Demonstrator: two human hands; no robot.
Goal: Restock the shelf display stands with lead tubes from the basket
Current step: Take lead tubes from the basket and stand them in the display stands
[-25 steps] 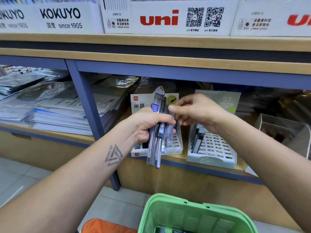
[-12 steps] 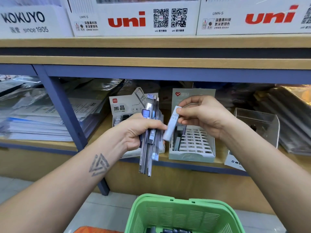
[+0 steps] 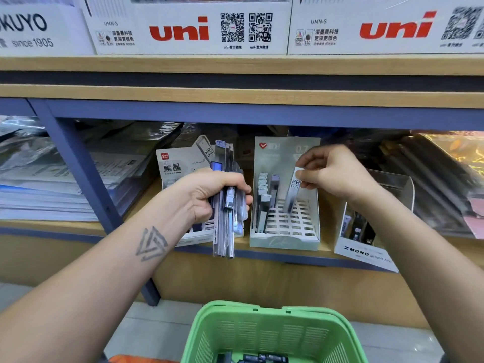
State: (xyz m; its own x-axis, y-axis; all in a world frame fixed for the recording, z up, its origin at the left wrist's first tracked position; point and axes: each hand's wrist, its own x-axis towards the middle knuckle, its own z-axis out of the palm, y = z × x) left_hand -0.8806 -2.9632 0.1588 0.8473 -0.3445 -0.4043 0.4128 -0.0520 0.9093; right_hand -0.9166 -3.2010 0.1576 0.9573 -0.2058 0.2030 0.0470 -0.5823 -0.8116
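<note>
My left hand (image 3: 209, 195) grips a bundle of lead tubes (image 3: 226, 210) upright in front of the white display stand (image 3: 172, 166) with black characters. My right hand (image 3: 332, 174) pinches the top of a single pale lead tube marked HB 0.5 (image 3: 293, 192), whose lower end sits among the slots of the pale green display stand (image 3: 285, 242). Several tubes stand in that stand's left slots. The green basket (image 3: 272, 334) is below, with a few dark tubes at its bottom.
A clear Mono stand (image 3: 366, 252) with dark tubes sits right of the green stand. Stacked plastic-wrapped paper (image 3: 52, 184) fills the left bay behind a blue upright post (image 3: 86, 179). Uni and Kokuyo boxes (image 3: 193, 27) line the shelf above.
My right hand pulled one tube off the bundle, carried it right and lowered its end into the pale green stand. The view shifted right; the left hand kept its bundle.
</note>
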